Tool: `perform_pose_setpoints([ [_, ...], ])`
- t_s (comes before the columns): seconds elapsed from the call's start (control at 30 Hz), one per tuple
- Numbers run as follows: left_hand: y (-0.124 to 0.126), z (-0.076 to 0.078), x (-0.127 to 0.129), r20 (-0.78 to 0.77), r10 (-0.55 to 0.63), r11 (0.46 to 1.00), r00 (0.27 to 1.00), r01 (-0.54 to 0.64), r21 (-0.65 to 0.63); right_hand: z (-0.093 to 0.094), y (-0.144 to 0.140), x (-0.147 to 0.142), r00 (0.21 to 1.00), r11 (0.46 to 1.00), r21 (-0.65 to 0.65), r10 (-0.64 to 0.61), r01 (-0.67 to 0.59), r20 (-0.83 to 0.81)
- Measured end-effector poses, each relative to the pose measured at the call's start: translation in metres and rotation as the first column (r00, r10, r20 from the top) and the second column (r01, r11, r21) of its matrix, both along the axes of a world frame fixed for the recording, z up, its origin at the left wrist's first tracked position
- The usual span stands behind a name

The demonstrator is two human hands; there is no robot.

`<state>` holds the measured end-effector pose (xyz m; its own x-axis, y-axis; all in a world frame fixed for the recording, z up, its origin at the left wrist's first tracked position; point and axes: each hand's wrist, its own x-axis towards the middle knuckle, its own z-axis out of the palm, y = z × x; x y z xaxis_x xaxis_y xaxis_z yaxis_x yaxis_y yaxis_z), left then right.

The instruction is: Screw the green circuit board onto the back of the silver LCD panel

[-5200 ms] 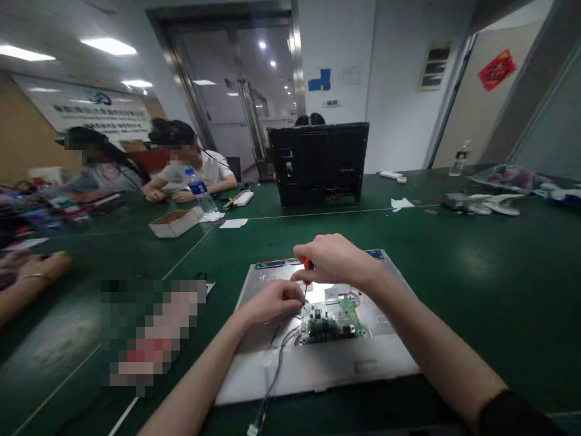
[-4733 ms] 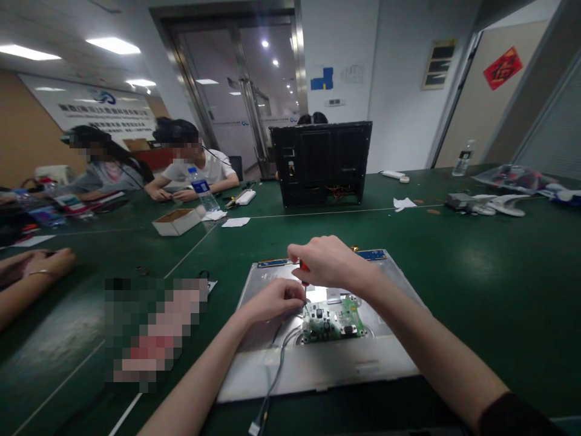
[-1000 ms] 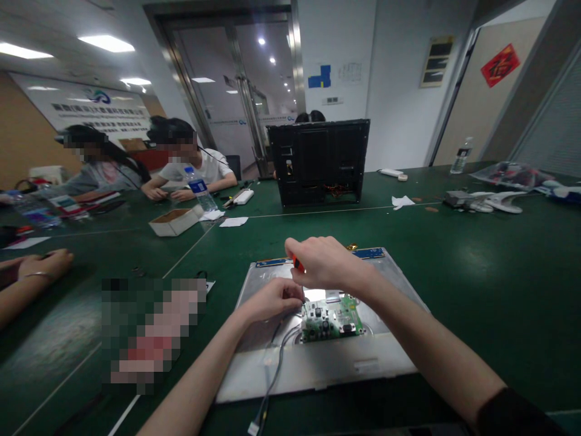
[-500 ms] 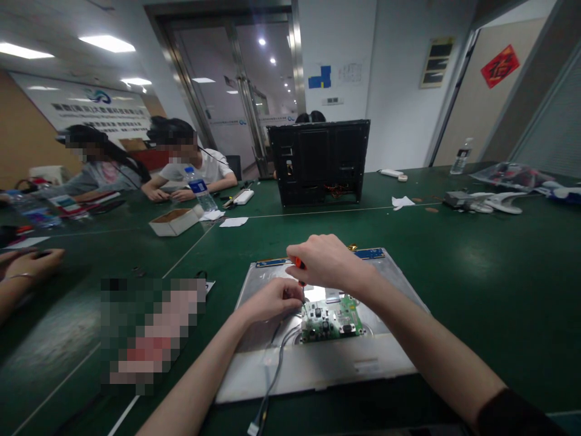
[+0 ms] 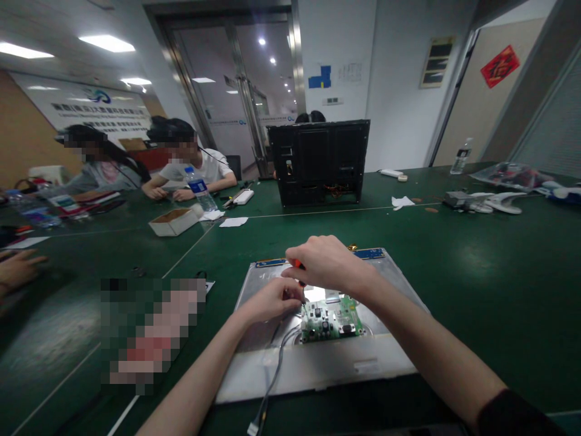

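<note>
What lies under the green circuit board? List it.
The green circuit board sits on a silver metal panel, which lies on the green table. Anything directly beneath the board is covered.

Green table (image 5: 454, 266), white walls (image 5: 394, 91), glass doors (image 5: 236, 91), maybe ceiling panel lights (image 5: 106, 43).

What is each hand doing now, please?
Left hand: closed, fingers pinched by the small green circuit board; what they hold cannot be told.
Right hand: closed on the orange-handled screwdriver.

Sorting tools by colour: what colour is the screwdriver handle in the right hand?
Orange-red screwdriver handle, gripped by the right hand; head view.
</note>
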<state>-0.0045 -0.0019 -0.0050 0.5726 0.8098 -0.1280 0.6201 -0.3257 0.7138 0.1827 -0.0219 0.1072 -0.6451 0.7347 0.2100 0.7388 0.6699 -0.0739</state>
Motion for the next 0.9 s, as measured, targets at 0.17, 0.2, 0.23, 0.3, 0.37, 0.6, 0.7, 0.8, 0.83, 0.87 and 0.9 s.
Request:
perform_pose_setpoints([
  [0.17,0.0006,-0.0013,0.0018,0.047,0.014,0.999,0.999,-0.012,-0.04,-0.0002,-0.0008,0.0001,0.998,0.998,0.001,0.056,-0.056,-0.008],
  [0.2,0.0008,-0.0019,0.0019,0.047,0.019,0.999,0.999,-0.017,-0.04,-0.0004,-0.0009,0.0001,0.997,0.997,-0.006,0.08,-0.08,-0.006],
  [0.23,0.0009,-0.0024,0.002,0.044,0.025,0.999,0.999,-0.023,-0.037,-0.0006,-0.0011,0.0001,0.995,0.995,-0.009,0.1,-0.101,-0.003],
  [0.3,0.0004,-0.0026,0.0022,0.035,0.037,0.999,0.999,-0.036,-0.031,-0.0011,-0.0013,0.0001,0.993,0.993,-0.004,0.119,-0.119,0.002],
  [0.37,-0.001,-0.0014,0.0024,0.028,0.044,0.999,0.999,-0.044,-0.03,-0.0016,-0.0014,0.0,0.994,0.994,0.009,0.106,-0.106,-0.001],
  [0.6,-0.0057,0.0064,0.0045,-0.014,0.03,0.999,0.999,-0.03,-0.017,-0.0001,-0.0007,0.0003,0.999,1.0,0.021,0.019,-0.02,0.026],
  [0.7,-0.0043,0.0032,0.0044,0.018,0.047,0.998,0.999,-0.046,-0.04,-0.0006,-0.001,-0.0002,0.999,0.999,0.035,0.036,-0.036,0.019],
  [0.8,-0.0015,-0.0019,0.0033,0.046,0.06,0.996,0.997,-0.057,-0.065,-0.0015,-0.0016,-0.0009,0.998,0.998,0.03,0.063,-0.064,0.015],
  [0.83,-0.0008,-0.0027,0.0031,0.05,0.057,0.996,0.997,-0.053,-0.066,-0.0015,-0.0019,-0.001,0.997,0.997,0.02,0.073,-0.073,0.016],
  [0.87,-0.0003,-0.0029,0.003,0.051,0.05,0.997,0.997,-0.046,-0.06,-0.0014,-0.0023,-0.0009,0.996,0.997,0.009,0.083,-0.083,0.016],
  [0.9,-0.0002,-0.0022,0.0031,0.047,0.04,0.998,0.998,-0.038,-0.05,-0.0012,-0.0026,-0.0008,0.995,0.996,0.001,0.094,-0.094,0.016],
])
